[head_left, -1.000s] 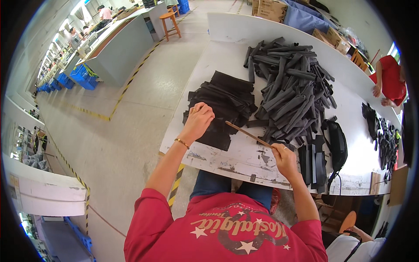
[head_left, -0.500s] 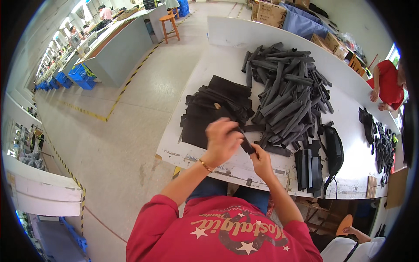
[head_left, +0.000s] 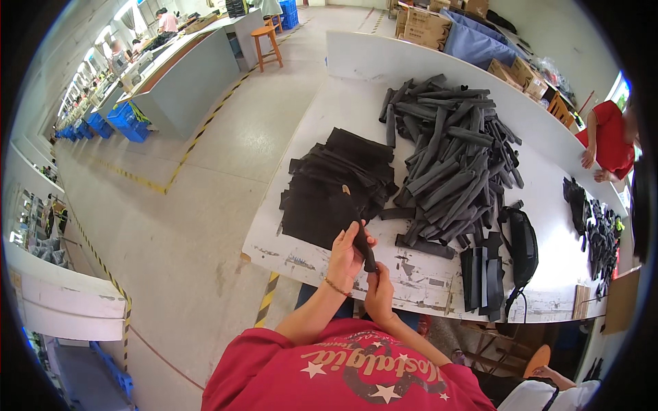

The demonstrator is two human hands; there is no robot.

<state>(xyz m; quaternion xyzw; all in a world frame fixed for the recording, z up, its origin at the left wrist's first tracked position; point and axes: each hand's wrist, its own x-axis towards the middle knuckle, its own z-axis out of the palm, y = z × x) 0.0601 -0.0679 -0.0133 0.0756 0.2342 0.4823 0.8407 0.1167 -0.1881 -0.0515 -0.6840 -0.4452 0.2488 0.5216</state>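
Close to my body, over the near edge of the white table [head_left: 301, 264], both hands hold one narrow black fabric tube [head_left: 364, 250]. My left hand [head_left: 345, 259] is closed around its middle, thumb on top. The fingers of my right hand [head_left: 379, 293] pinch its near end. A small tan, wood-like tip [head_left: 346, 190] shows near the tube's far end; the rest of it is hidden. Just beyond my left hand lies a stack of flat black fabric pieces [head_left: 315, 209]. A big heap of dark grey fabric tubes [head_left: 445, 164] covers the table beyond my right hand.
A black pouch [head_left: 524, 246] with a strap and several flat dark strips [head_left: 483, 274] lie to the right. A raised white board [head_left: 411, 58] borders the far side. Another person in red [head_left: 606, 140] stands at the far right, near more black pieces [head_left: 603, 240].
My left hand has come down from over the black stack and closed around the tube. My right hand has drawn nearer to my body and left; the tube and tan tip moved nearer too.
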